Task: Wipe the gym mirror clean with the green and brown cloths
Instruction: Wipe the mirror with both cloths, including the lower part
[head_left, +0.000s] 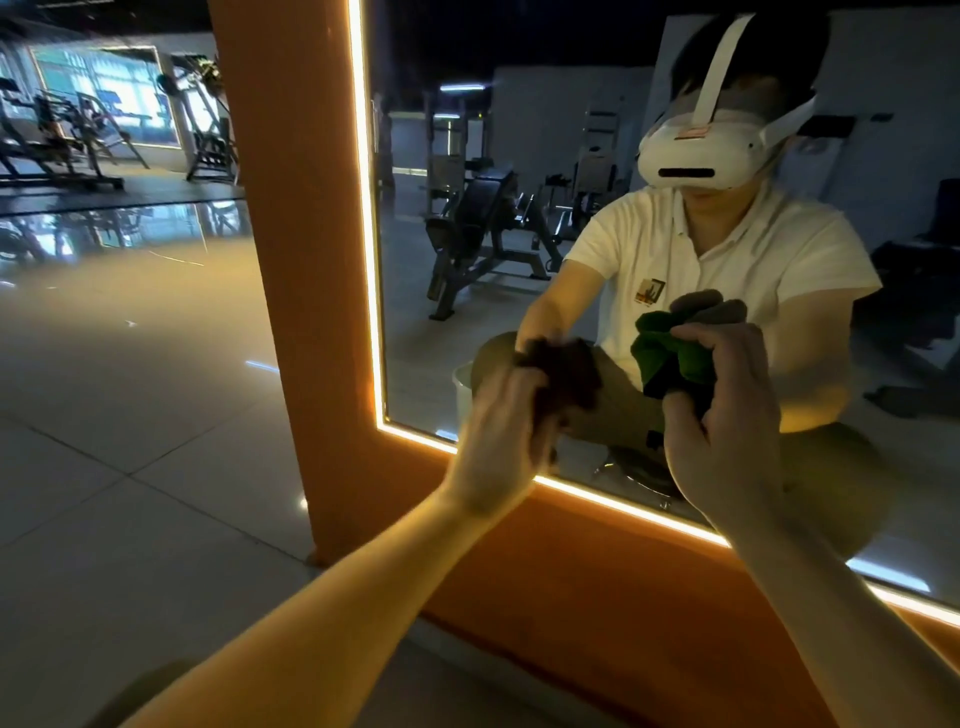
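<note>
To wipe well, keep each bunched cloth pressed flat on the glass and sweep in overlapping passes toward the lit edge, so no streak is left between the 2 cloths. The left hand (498, 431) has its grip clamped on the brown cloth (558, 382); the right hand (727, 415) has its grip clamped on the green cloth (670, 358). The mirror (467, 322) lies straight ahead of both grips and seems to meet the cloths. Its light strip (415, 435) runs just below the left grip, with the orange frame (291, 260) further left.
</note>
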